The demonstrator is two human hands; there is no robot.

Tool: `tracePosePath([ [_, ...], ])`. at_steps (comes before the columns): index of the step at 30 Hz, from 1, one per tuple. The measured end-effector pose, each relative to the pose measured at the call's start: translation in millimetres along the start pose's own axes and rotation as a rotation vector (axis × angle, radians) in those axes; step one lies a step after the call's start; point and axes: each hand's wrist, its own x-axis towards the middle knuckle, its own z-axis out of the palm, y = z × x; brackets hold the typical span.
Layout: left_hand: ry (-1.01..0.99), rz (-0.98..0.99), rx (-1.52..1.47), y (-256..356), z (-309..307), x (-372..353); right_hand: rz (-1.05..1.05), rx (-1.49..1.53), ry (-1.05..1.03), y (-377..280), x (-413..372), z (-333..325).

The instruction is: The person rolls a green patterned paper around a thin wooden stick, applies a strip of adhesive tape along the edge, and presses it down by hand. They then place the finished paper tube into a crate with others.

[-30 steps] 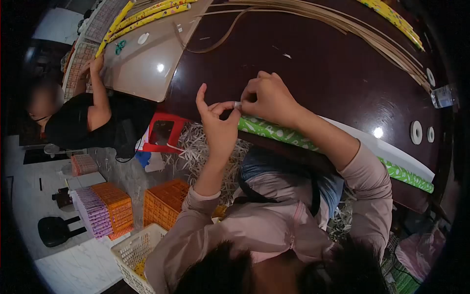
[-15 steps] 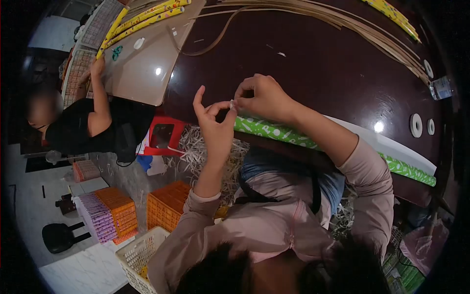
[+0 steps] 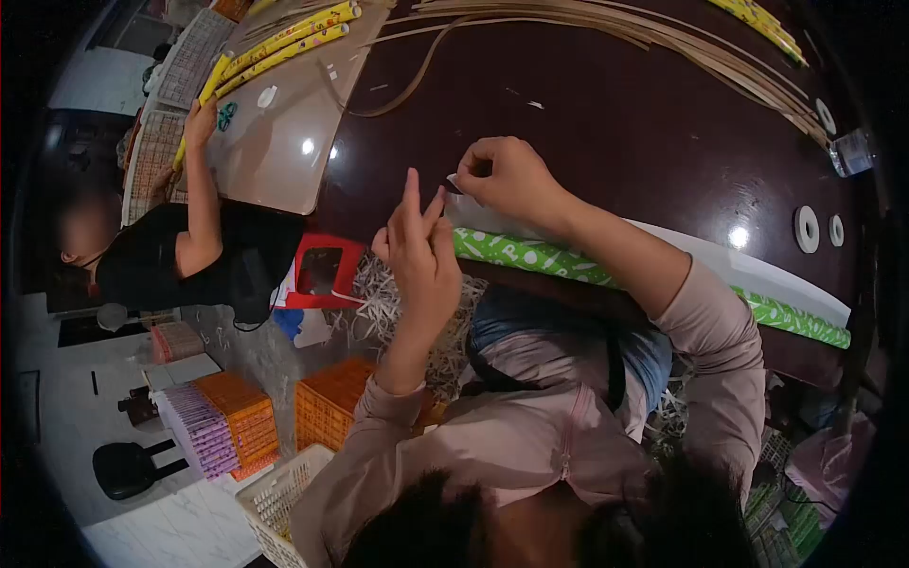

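Observation:
A green roll with white patterns (image 3: 535, 256) lies along the near edge of the dark table (image 3: 606, 133), its white inner side (image 3: 757, 272) partly unrolled behind it. My right hand (image 3: 511, 180) pinches something small and pale at the sheet's left end; what exactly is too small to tell. My left hand (image 3: 417, 246) is just left of the roll's end, its fingers apart and some of them raised, with nothing visible between them.
Brown strips (image 3: 568, 17) lie along the table's far side. White tape rolls (image 3: 806, 229) and a clear bottle (image 3: 852, 153) stand at the right. A co-worker (image 3: 156, 246) holds a yellow roll at the left, near green scissors (image 3: 225, 115). Below are a red stool (image 3: 343, 248) and a white basket (image 3: 256, 497).
My left hand has come away from my right hand, and its fingers have spread. My right hand has stayed near the sheet's end. The co-worker's hand on the yellow roll has shifted.

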Motion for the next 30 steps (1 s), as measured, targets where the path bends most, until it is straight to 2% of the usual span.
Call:
tracePosePath([
  [2, -0.089, 0.155, 0.340, 6.7, -4.4, 0.2, 0.031, 0.013, 0.009, -1.5, -0.3, 0.0],
  [3, -0.090, 0.157, 0.340, 11.9, -6.3, 1.5, 0.030, 0.014, 0.011, -2.4, -0.6, -1.0],
  [5, -0.166, 0.241, 0.553, 22.0, -9.1, 4.0, 0.044, 0.005, -0.001, -4.7, -1.3, -2.8],
  [9, -0.186, 0.271, 0.606, 20.9, -10.6, 8.6, 0.085, -0.029, 0.040, -6.5, -1.9, -4.3],
  [13, -0.117, 0.228, 0.578, 9.6, -9.1, 13.0, 0.160, -0.039, 0.071, -7.2, -1.4, -6.4],
  [15, 0.014, 0.309, 0.553, -7.6, -5.5, 16.7, 0.168, -0.025, 0.079, -6.8, -1.4, -7.1],
  [16, 0.013, 0.310, 0.553, -8.3, -5.8, 21.1, 0.173, -0.036, 0.088, -8.6, -1.5, -7.9],
  [18, -0.084, 0.062, 0.185, -8.8, -6.5, 29.9, 0.177, -0.048, 0.097, -10.2, -2.6, -8.3],
  [19, -0.083, 0.065, 0.184, -15.1, -6.1, 34.6, 0.167, -0.043, 0.099, -10.8, -2.9, -8.8],
  [21, -0.173, 0.010, -0.021, -30.0, -3.5, 40.9, 0.157, -0.038, 0.106, -10.9, -2.4, -10.1],
  [24, -0.229, -0.093, -0.057, -20.2, -5.8, 44.4, 0.175, -0.063, 0.104, -11.4, -2.2, -10.6],
  [25, -0.230, -0.093, -0.057, -21.6, -5.9, 45.1, 0.188, -0.048, 0.110, -14.1, -2.9, -11.8],
  [27, -0.238, -0.085, -0.261, -26.0, -6.4, 47.5, 0.201, -0.034, 0.114, -14.9, -3.1, -12.5],
  [30, -0.222, -0.063, -0.258, -26.0, -7.5, 48.2, 0.186, -0.072, 0.176, -15.1, -2.5, -15.1],
])
